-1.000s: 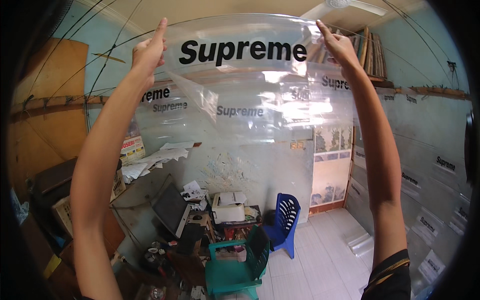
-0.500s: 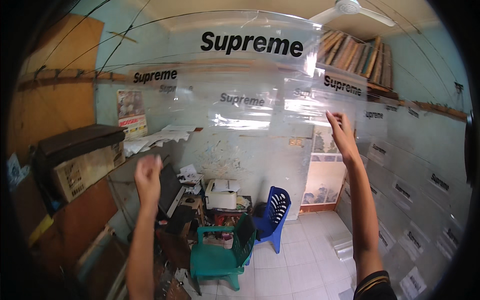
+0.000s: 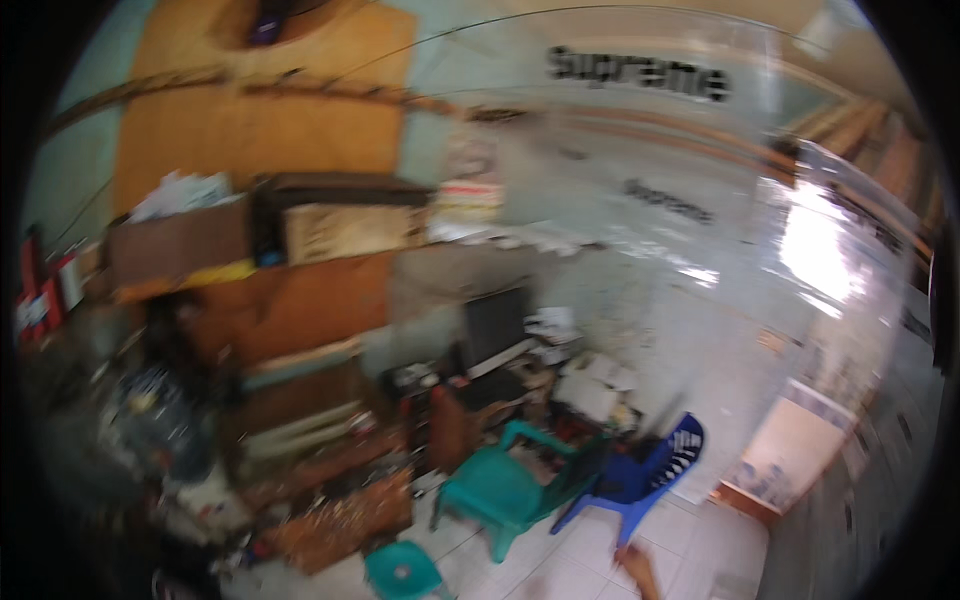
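A hand, by its place my right hand (image 3: 636, 568), shows low in the picture just below the blue plastic chair (image 3: 655, 480). Motion blurs its fingers, so their pose and any contents cannot be made out. My left hand is out of view. Overhead, a large clear plastic sheet (image 3: 640, 110) with black lettering hangs along a thin line. More clear sheets hang behind it, and a shiny one (image 3: 815, 240) at the right reflects bright light. Neither hand touches these sheets.
A green armchair (image 3: 495, 490) stands beside the blue chair, with a green stool (image 3: 402, 570) in front. Behind them are a dark monitor (image 3: 496, 325) and a cluttered desk. Boxes (image 3: 350, 232) line the left shelf; a wooden plank (image 3: 340, 525) lies low at left.
My view has swung left and tilted, shifting the room rightward. Both raised hands have left the hanging sheets: one now shows low, the other is gone from view.
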A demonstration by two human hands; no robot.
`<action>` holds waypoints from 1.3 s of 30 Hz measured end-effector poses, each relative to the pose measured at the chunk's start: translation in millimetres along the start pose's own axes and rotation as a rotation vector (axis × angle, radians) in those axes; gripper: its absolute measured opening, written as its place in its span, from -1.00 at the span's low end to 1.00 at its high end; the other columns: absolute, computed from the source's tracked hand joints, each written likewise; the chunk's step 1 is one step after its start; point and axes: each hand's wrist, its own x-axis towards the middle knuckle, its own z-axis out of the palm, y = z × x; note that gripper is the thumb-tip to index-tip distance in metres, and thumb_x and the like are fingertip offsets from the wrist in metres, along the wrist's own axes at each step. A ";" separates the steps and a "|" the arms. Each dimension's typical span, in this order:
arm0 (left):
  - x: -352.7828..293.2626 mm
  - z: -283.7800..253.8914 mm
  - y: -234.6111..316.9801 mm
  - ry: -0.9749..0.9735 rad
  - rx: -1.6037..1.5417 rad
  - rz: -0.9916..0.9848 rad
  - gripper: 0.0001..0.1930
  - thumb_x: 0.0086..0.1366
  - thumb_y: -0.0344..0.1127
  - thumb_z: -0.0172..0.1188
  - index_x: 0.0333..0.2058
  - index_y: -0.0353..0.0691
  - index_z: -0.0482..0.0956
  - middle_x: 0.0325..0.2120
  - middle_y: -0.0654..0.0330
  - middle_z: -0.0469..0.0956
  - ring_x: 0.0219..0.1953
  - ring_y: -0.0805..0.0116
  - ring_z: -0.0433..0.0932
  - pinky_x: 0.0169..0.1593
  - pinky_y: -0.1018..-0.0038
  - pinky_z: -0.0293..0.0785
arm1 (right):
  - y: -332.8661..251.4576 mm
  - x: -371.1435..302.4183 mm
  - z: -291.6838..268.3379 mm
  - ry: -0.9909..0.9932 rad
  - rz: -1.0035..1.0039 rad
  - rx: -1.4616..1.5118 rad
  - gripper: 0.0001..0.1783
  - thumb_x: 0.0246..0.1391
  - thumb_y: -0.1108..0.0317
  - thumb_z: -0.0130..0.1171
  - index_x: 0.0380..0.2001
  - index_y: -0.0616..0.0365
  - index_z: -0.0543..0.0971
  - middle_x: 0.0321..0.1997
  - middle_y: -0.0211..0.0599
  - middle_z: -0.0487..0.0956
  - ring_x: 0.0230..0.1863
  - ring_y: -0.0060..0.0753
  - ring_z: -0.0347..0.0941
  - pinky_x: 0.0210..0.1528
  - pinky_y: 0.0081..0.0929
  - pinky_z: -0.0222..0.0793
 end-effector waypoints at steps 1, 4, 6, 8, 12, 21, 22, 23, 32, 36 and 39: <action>-41.2 2.2 -32.6 0.014 0.015 -0.054 -0.82 0.38 -0.19 0.10 -0.27 -0.05 0.67 -0.44 0.16 0.61 -0.34 0.19 0.61 -0.25 0.22 0.51 | 54.6 -18.4 33.8 -0.149 0.204 -0.006 -0.71 0.30 0.20 0.24 -0.39 0.21 0.61 -0.50 -0.42 0.60 -0.42 -0.58 0.51 -0.35 -0.51 0.40; -174.9 56.6 -119.6 0.006 0.112 -0.097 -0.77 0.41 -0.12 0.07 -0.22 0.01 0.69 -0.41 0.12 0.64 -0.30 0.12 0.64 -0.21 0.15 0.52 | 176.5 -85.7 100.1 -0.531 0.574 -0.119 -0.69 0.25 0.17 0.28 -0.43 0.22 0.61 -0.52 -0.42 0.60 -0.44 -0.58 0.50 -0.36 -0.50 0.41; -246.0 124.8 -144.5 -0.003 0.235 0.057 -0.74 0.43 -0.08 0.04 -0.19 0.05 0.71 -0.38 0.09 0.66 -0.27 0.07 0.66 -0.19 0.10 0.53 | 217.0 -115.9 103.2 -0.733 0.647 -0.266 -0.67 0.22 0.16 0.31 -0.45 0.23 0.61 -0.54 -0.41 0.60 -0.46 -0.57 0.50 -0.37 -0.49 0.41; -289.7 179.1 -141.8 0.101 0.377 0.205 -0.70 0.45 -0.03 0.02 -0.15 0.09 0.72 -0.36 0.06 0.68 -0.24 0.03 0.67 -0.16 0.05 0.54 | 231.3 -136.4 92.1 -0.926 0.635 -0.444 -0.65 0.20 0.14 0.34 -0.47 0.23 0.61 -0.55 -0.41 0.60 -0.47 -0.57 0.50 -0.37 -0.49 0.42; -350.9 185.9 -126.7 0.429 0.243 -0.226 -0.52 0.49 0.17 -0.05 -0.03 0.00 0.72 -0.28 -0.03 0.71 -0.22 -0.18 0.68 -0.10 -0.04 0.55 | 232.6 -192.9 116.8 -1.175 0.436 -0.653 -0.61 0.14 0.12 0.40 -0.52 0.24 0.62 -0.57 -0.41 0.60 -0.50 -0.57 0.50 -0.38 -0.47 0.43; -445.5 202.2 -377.1 1.184 -0.259 -0.736 -0.48 0.42 -0.05 0.05 0.06 -0.48 0.49 0.08 -0.37 0.44 0.17 -0.32 0.40 0.32 0.00 0.26 | 182.5 -469.3 171.5 -1.543 -0.212 -0.814 -0.56 0.05 0.08 0.50 -0.57 0.26 0.64 -0.62 -0.42 0.59 -0.56 -0.58 0.48 -0.42 -0.47 0.42; -454.2 212.5 -420.9 1.082 -0.305 -0.732 -0.46 0.41 -0.10 0.08 0.15 -0.49 0.43 0.20 -0.39 0.39 0.30 -0.30 0.34 0.42 0.03 0.18 | 184.4 -513.1 173.6 -1.550 -0.059 -0.779 -0.60 0.08 0.10 0.49 -0.52 0.25 0.65 -0.62 -0.44 0.58 -0.56 -0.59 0.47 -0.43 -0.50 0.38; -467.0 224.7 -460.1 0.883 -0.414 -0.604 -0.31 0.35 -0.19 0.13 0.35 -0.40 0.17 0.39 -0.30 0.12 0.47 -0.21 0.02 0.54 0.05 -0.15 | 182.2 -542.4 170.4 -1.607 0.096 -0.689 -0.63 0.10 0.13 0.47 -0.47 0.25 0.66 -0.62 -0.46 0.57 -0.56 -0.60 0.45 -0.44 -0.53 0.34; -559.7 240.6 -547.8 0.248 -0.594 -0.468 -0.44 0.30 0.27 0.15 -0.28 -0.18 0.75 -0.35 -0.06 0.70 -0.32 -0.01 0.68 -0.15 0.15 0.55 | 153.2 -655.8 194.3 -1.919 -0.884 -0.448 -0.62 0.22 0.07 0.33 -0.30 0.23 0.62 -0.51 -0.36 0.59 -0.52 -0.47 0.49 -0.45 -0.43 0.37; -540.7 181.0 -598.0 0.824 -1.353 -0.543 -0.50 0.39 0.15 0.19 -0.32 -0.24 0.72 -0.55 0.20 0.66 -0.46 0.41 0.65 -0.37 0.42 0.58 | 125.5 -679.0 243.9 -1.403 0.115 -1.250 -0.58 0.31 -0.03 0.16 -0.21 0.16 0.58 -0.47 -0.34 0.56 -0.44 -0.41 0.53 -0.39 -0.39 0.41; -521.2 118.2 -642.2 1.178 -1.718 -0.502 -0.50 0.40 0.07 0.25 0.01 -0.31 0.58 -0.32 0.20 0.66 -0.45 0.46 0.60 -0.37 0.47 0.58 | 121.3 -704.5 295.2 -1.414 0.250 -1.084 -0.57 0.33 -0.05 0.13 -0.21 0.14 0.57 -0.45 -0.35 0.56 -0.43 -0.39 0.54 -0.35 -0.38 0.43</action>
